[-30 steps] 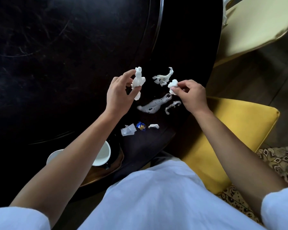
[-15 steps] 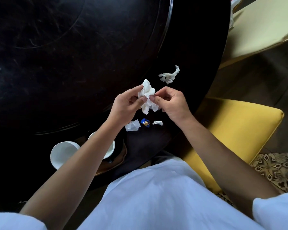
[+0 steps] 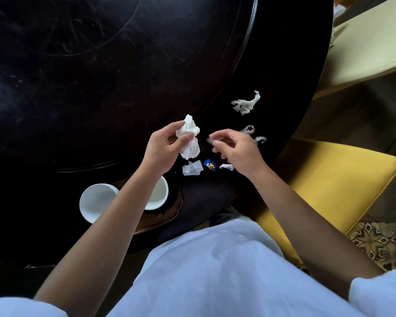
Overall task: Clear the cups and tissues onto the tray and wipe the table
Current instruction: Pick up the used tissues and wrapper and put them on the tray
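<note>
Two white cups (image 3: 96, 202) sat nearest the person on a brown tray (image 3: 167, 216) at the table (image 3: 78, 76) edge. Just beyond the tray lay small scraps (image 3: 192, 168) and a blue wrapper (image 3: 209, 165). Above them the left hand (image 3: 162, 147) pinched a crumpled wad (image 3: 189, 139) between thumb and fingers, while the right hand (image 3: 236, 149) hovered beside it, fingers loosely curled — holding nothing that could be made out. Farther from the tray, a spill (image 3: 249, 130) and one more tissue (image 3: 246, 103) remained. The gathering step appeared under way; the next move likely called for reaching the far tissue, then dropping the wad onto the tray — wiping not yet begun.
</note>
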Motion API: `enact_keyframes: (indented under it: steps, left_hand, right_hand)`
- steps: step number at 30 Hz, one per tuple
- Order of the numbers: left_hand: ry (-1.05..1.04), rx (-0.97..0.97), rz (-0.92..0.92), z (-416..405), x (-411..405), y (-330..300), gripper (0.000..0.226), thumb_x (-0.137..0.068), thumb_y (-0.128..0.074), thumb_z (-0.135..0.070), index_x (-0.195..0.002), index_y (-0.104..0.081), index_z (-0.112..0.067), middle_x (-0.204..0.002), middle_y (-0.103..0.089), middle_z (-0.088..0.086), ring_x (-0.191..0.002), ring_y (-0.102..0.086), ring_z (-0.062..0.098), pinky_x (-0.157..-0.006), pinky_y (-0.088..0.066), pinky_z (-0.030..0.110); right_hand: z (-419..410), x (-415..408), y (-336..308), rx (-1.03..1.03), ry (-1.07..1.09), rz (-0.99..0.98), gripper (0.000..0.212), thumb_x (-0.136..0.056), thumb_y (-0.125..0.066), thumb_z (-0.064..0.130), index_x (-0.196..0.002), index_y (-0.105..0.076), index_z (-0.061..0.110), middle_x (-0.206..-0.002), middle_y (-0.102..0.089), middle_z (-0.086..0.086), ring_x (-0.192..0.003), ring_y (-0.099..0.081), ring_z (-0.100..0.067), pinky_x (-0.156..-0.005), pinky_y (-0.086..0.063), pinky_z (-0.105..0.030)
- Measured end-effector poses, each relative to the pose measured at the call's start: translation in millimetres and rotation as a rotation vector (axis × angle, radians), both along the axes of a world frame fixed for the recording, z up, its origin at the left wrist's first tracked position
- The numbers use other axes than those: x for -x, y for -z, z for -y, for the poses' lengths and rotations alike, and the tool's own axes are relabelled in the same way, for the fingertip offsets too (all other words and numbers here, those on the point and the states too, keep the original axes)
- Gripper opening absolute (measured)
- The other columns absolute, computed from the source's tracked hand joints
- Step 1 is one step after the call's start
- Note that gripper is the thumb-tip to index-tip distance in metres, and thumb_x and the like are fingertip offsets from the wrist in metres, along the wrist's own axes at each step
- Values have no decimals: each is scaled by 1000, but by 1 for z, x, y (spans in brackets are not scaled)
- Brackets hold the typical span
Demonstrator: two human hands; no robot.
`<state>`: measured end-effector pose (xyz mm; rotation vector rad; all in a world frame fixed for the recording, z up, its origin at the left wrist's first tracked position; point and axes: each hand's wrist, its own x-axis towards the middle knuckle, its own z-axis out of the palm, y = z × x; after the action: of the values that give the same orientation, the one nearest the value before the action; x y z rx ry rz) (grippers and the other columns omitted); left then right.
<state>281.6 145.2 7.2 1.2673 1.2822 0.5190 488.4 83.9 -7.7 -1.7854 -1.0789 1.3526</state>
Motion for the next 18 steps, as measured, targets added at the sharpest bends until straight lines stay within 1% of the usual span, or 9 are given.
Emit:
enact_keyframes:
  steps: [2,3,4,6,9,12,14,15,18]
  left_hand:
    - [-42,22,-3,3,9,2,40,-96,-73,-26,-133,-66,-13,-110,-77,3,-103,-74,20,-97,-58,44]
    - [-62,30,-5,4,14,3,44,-95,-73,-28,-135,-65,-12,-112,-76,3,-105,-74,19,-99,-58,44]
    - [-83,37,-4,6,18,3,46,-95,-74,-30,-137,-64,-12,-115,-76,3,-107,-73,18,-100,-57,44]
    - [-129,46,13,10,27,4,47,-95,-74,-29,-137,-64,-12,-115,-76,2,-108,-73,17,-101,-56,42]
    - [-185,52,25,17,39,4,46,-95,-73,-26,-137,-63,-11,-114,-76,2,-107,-73,17,-98,-57,37]
    - [-206,51,34,25,52,4,37,-96,-71,-25,-133,-66,-19,-110,-77,-2,-105,-74,16,-94,-58,34]
    - [-218,47,33,29,58,2,27,-98,-70,-25,-123,-66,-32,-106,-77,-9,-103,-73,11,-90,-57,27]
    - [-220,40,27,32,61,1,25,-98,-69,-26,-121,-66,-35,-105,-77,-11,-102,-73,9,-89,-56,25]
    - [-240,24,14,37,69,1,25,-97,-70,-29,-120,-66,-38,-105,-77,-12,-101,-73,10,-90,-57,30]
  right_hand:
    - [8,-6,17,23,-31,231,16,-90,-69,25,-106,-72,25,-85,-72,5,-76,-68,-4,-72,-56,-27]
    - [13,-9,25,49,-81,354,19,-88,-68,29,-107,-71,28,-85,-70,8,-78,-67,-7,-75,-56,-32]
    - [18,-13,32,85,-148,463,24,-88,-68,32,-112,-69,29,-89,-68,10,-81,-66,-11,-76,-55,-35]
    - [31,-16,43,182,-289,608,36,-88,-67,40,-123,-63,32,-101,-63,12,-92,-64,-15,-77,-52,-35]
    - [49,-15,59,275,-377,681,46,-88,-66,46,-132,-56,38,-113,-60,7,-102,-63,-19,-82,-52,-36]
    - [61,-9,72,258,-356,717,46,-89,-66,46,-133,-56,38,-116,-59,5,-99,-65,-22,-79,-54,-36]
    - [61,-7,76,221,-314,725,39,-90,-68,40,-128,-61,35,-111,-60,5,-94,-66,-23,-76,-53,-35]
    - [59,-5,77,204,-307,731,33,-90,-68,37,-123,-64,33,-106,-62,4,-92,-66,-24,-73,-52,-34]
    - [48,-3,77,207,-321,744,11,-89,-64,30,-100,-68,28,-91,-65,6,-88,-66,-26,-66,-44,-32]
